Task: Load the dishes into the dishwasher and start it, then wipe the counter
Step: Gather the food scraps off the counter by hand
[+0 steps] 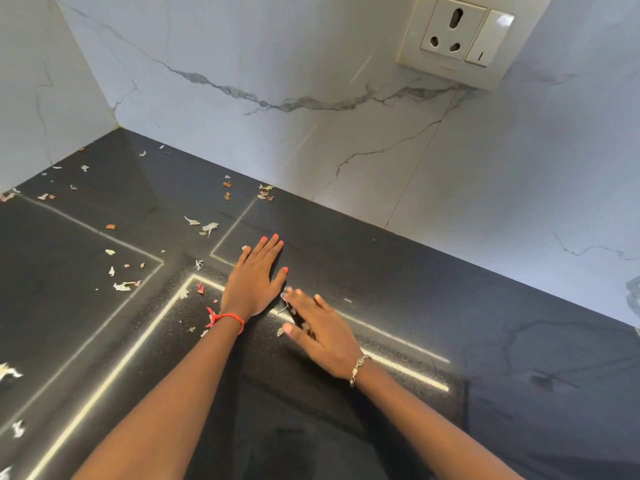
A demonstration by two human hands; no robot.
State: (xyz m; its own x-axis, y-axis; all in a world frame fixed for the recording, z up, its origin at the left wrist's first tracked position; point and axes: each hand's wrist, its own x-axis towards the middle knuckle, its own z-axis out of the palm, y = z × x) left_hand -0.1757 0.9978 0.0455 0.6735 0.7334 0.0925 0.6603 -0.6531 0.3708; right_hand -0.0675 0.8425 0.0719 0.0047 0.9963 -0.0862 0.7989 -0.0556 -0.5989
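A dark, speckled stone counter (398, 289) fills the lower half of the view and meets a white, grey-veined marble backsplash (311, 64) that runs from 9 o'clock across to 3 o'clock. The two walls form a corner at about 10 o'clock. High at 1 o'clock a cream socket plate (453, 32) is fixed to the wall, with a rocker switch (488, 38) on its right side. Bright reflected light strips (398, 362) cross the polished stone. Small food scraps (209, 227), pale, pink and orange, lie scattered over the counter from 7 o'clock up to 11 o'clock. One little cluster (266, 192) sits close against the wall at 12 o'clock of the hands, and another (122, 286) at their 9 o'clock. The left hand (254, 278) lies palm down on the counter near the centre, fingers straight and held together, thumb out to the side. A red thread (225, 318) is tied round its wrist. The right hand (323, 336) is just beside it at its 4 o'clock, blurred, with fingers stretched out and lying low over the stone. Its fingertips are near the left thumb, and a beaded bracelet (358, 368) is on the wrist. A pale scrap (280, 331) lies touching or just beside the right thumb, and a few more bits show around those fingers; the blur hides whether any is pinched.
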